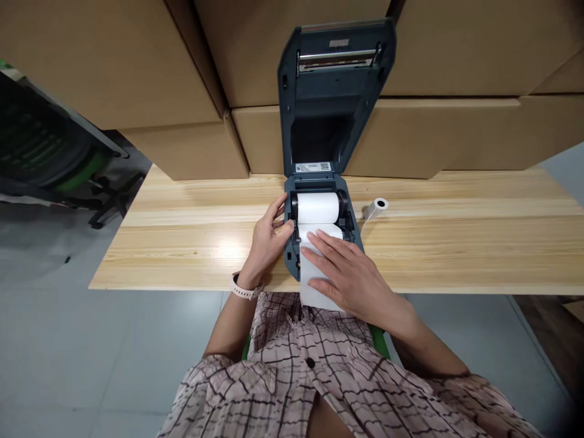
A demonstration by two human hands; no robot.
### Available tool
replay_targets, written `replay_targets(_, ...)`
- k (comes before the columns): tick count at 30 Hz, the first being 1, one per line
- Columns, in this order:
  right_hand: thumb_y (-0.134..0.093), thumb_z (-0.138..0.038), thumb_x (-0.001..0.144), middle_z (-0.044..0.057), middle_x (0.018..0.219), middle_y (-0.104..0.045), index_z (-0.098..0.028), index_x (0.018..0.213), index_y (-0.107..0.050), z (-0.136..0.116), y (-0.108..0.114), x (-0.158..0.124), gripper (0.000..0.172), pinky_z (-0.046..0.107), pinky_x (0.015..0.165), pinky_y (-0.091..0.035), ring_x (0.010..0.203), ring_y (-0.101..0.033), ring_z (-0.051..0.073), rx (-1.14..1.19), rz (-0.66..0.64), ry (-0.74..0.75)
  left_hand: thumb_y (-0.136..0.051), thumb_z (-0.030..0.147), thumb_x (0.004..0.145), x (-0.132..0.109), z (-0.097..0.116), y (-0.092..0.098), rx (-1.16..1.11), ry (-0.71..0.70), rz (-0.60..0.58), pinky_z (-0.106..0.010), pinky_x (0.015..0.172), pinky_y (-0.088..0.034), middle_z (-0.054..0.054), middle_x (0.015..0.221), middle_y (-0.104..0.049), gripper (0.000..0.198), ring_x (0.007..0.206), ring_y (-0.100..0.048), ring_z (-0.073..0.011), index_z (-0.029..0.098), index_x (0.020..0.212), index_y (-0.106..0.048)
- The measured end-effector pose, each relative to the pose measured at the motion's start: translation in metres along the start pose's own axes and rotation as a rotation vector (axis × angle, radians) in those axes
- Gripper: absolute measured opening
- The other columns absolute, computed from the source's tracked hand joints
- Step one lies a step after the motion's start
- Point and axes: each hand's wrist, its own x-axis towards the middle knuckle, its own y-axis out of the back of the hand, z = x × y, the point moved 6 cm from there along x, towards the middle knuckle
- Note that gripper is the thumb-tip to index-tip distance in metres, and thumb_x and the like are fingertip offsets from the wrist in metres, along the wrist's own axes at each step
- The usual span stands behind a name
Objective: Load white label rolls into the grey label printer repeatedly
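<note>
A dark grey label printer (292, 258) sits at the front edge of the wooden table (182, 243) with its lid (335, 91) swung up. A white paper roll (318, 207) lies in its bay, and a strip of white paper (312, 292) runs from it over the front and hangs past the table edge. My right hand (351, 277) lies flat on that strip, fingers stretched out. My left hand (268, 237) rests against the printer's left side, thumb and fingers curled on its edge by the roll holder. A pale watch is on my left wrist.
A small white roll (378, 207) lies on the table just right of the printer. Large cardboard boxes (433, 134) are stacked along the back of the table. An office chair (68, 164) stands on the grey floor at the left.
</note>
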Motion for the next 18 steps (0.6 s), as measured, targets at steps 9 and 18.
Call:
replay_targets(9,-0.052,-0.039,0.115,0.011,0.156,-0.069,-0.016,0.144,-0.067,-0.004,0.005,-0.004,0.040,0.049,0.114,-0.059,0.147,-0.063,0.031,-0.018,0.082,0.020,-0.063,0.032,0.102,-0.001,0.002,0.000,0.025,0.002,-0.039,-0.050,0.115,-0.061,-0.012,0.160,-0.064,0.059,0.150,-0.060,-0.0320,0.030,0.160,-0.055)
replay_targets(18,-0.063,-0.028,0.109,0.009,0.155,-0.071,-0.020,0.145,-0.068,-0.025,0.000,-0.022,0.037,0.045,0.119,-0.055,0.146,-0.065,0.024,0.071,0.142,0.000,-0.067,0.072,0.099,0.018,0.016,0.022,0.036,-0.049,0.103,-0.056,0.129,-0.046,-0.011,0.174,-0.050,0.073,0.163,-0.045,-0.0383,0.033,0.159,-0.054)
